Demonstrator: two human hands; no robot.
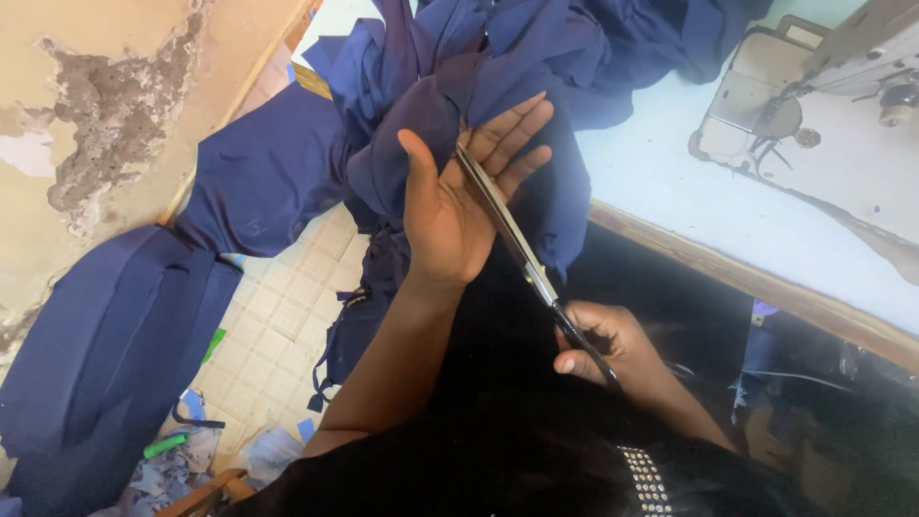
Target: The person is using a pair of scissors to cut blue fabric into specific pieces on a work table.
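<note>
1. Left hand point(448, 206) is spread open, palm up and fingers straight, with a fold of the navy blue fabric point(498, 86) draped over its thumb side and backing the fingers; it grips nothing, it only props the cloth up.
2. Right hand point(605, 347) is closed round the dark handles of a long pair of scissors point(522, 251), close to the person's lap.
3. From where I stand, the scissor blades run up along the open palm toward the fingertips and look nearly shut; I cannot tell whether any cloth lies between them.
4. The cloth itself is one large heap: most of it is piled on the pale blue worktable point(661, 182), and the part in hand hangs off the table's front edge down toward the floor.
5. More of the same navy cloth lies in flat folded pieces point(115, 335) on the tiled floor point(278, 325) by the stained wall, well apart from the hands.
6. Small blue offcuts point(191, 450) are scattered on the tiles lower down, so some trimming looks already done.
7. How much remains I can only judge roughly: the heap on the table is big and still bunched, so a good deal seems left.
8. A sewing machine point(842, 115) sits on the table to the right, with nothing under its needle.
</note>
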